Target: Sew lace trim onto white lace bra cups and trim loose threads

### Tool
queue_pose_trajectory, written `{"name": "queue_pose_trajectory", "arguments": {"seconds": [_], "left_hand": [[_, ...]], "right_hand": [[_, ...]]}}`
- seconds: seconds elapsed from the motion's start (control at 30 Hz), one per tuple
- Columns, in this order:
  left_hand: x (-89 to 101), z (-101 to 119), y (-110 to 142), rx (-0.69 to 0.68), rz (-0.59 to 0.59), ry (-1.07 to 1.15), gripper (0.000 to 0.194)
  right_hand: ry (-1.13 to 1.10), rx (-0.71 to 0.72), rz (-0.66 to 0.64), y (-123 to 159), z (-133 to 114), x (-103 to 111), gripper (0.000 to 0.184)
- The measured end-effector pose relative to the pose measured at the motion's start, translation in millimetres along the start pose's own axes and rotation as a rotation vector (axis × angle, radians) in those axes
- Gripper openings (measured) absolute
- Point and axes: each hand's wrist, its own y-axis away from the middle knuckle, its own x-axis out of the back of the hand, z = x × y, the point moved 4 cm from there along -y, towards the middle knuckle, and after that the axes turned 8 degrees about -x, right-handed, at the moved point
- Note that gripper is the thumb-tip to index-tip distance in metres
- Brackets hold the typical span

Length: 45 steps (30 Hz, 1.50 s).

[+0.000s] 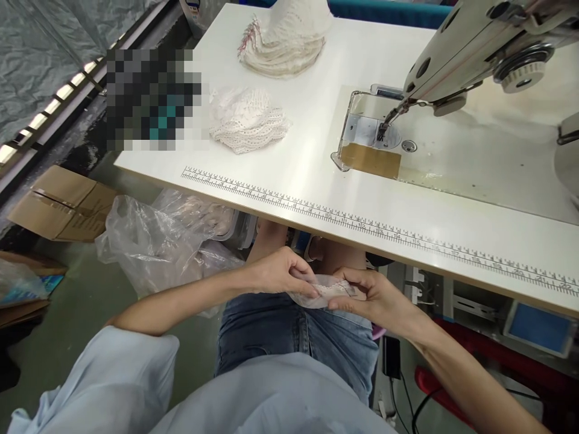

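Over my lap, below the table edge, both hands hold one small piece of sheer white fabric (323,288) with a stitched seam along it. My left hand (289,274) pinches its left end between thumb and fingers. At the other end, my right hand (362,292) grips it with the thumb below and the fingers above. On the table lies a pile of white eyelet fabric pieces (253,123). Behind it is a larger stack of cream fabric pieces (289,45) with reddish threads at one edge.
A sewing machine (452,54) stands on the right of the white table (307,175), which has a printed ruler (325,212) along its front. Left on the floor are a cardboard box (63,202) and a clear plastic bag (145,247). Cables (402,392) hang lower right.
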Motion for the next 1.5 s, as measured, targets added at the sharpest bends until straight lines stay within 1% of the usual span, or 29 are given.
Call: {"name": "queue_pose_trajectory", "arguments": {"seconds": [0.07,0.2,0.33,0.43,0.53,0.6,0.7,0.8,0.9,1.1,1.17,1.33,1.5], "left_hand": [[1.3,-2,1,0.017,0.004,0.038,0.026],[4.7,-7,5,0.033,-0.007,0.061,0.026],[4.6,-6,7,0.033,-0.026,0.067,0.023],[1.2,-2,5,-0.007,-0.049,0.039,0.030],[-1.5,1,2,-0.027,-0.025,-0.015,0.035],[-2.3,0,0,-0.016,0.000,-0.034,0.034],[-3.0,-3,-1,-0.006,0.000,-0.018,0.030],[-2.2,-5,0,-0.013,-0.003,0.002,0.028],[-1.3,-5,2,-0.028,0.001,-0.035,0.027],[-2.5,-5,3,-0.009,0.006,-0.026,0.024],[-3.0,-7,2,-0.007,0.013,-0.026,0.025],[-3.3,-10,3,-0.004,0.032,-0.119,0.027],[-4.5,-11,5,-0.002,0.033,-0.152,0.025]], "right_hand": [[0.004,-0.002,-0.016,1,2,1,0.034],[-0.041,-0.015,-0.016,-1,7,0,0.030],[-0.093,-0.010,-0.040,-4,7,-3,0.030],[-0.081,-0.007,-0.038,-6,8,-5,0.031],[-0.045,-0.004,-0.026,-6,9,-4,0.031],[-0.029,-0.003,-0.022,-5,10,-4,0.031],[-0.031,0.006,-0.052,-4,11,-3,0.030],[-0.041,0.050,-0.076,-4,10,-2,0.028],[-0.034,0.092,-0.073,-5,10,-1,0.028],[-0.025,0.083,-0.085,-6,8,-3,0.028],[-0.016,0.102,-0.068,-5,8,-4,0.028],[0.081,0.130,0.050,-5,12,-3,0.033],[0.139,0.185,0.064,-5,13,-4,0.035]]}}
